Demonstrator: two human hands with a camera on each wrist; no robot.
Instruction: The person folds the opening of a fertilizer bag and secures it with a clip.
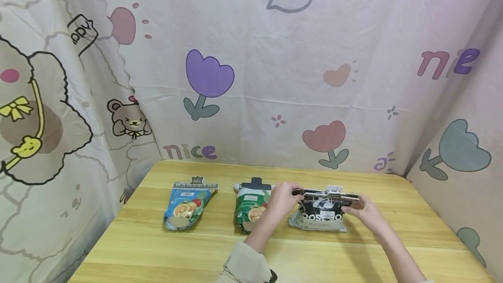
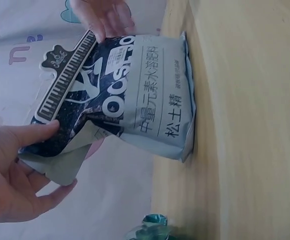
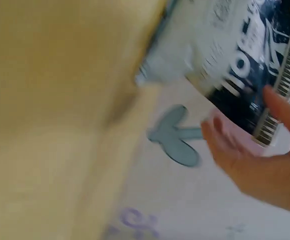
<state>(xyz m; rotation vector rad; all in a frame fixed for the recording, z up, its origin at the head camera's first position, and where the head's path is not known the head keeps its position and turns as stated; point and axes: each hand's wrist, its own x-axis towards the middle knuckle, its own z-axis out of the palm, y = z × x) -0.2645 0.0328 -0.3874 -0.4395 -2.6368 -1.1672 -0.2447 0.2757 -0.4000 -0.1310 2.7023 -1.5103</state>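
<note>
A black and white printed fertilizer bag (image 1: pixel 322 218) stands on the table at the right of the head view. A clip with a piano-key pattern (image 2: pixel 67 75) lies across its top edge. My left hand (image 1: pixel 284 200) grips the bag's upper left corner, thumb in front and fingers behind, as the left wrist view shows. At the opposite top corner, my right hand (image 1: pixel 365 213) holds the bag near the clip's end, its thumb (image 3: pixel 284 107) on the front face. The right wrist view is blurred.
Left of the bag, a green fruit-printed bag (image 1: pixel 245 206) with a black clip (image 1: pixel 256 183) is partly hidden by my left arm. Farther left lies a blue fruit-printed bag (image 1: pixel 186 208) with a piano-key clip (image 1: pixel 195 185). Printed curtains (image 1: pixel 251 56) border the wooden table (image 1: pixel 188 257).
</note>
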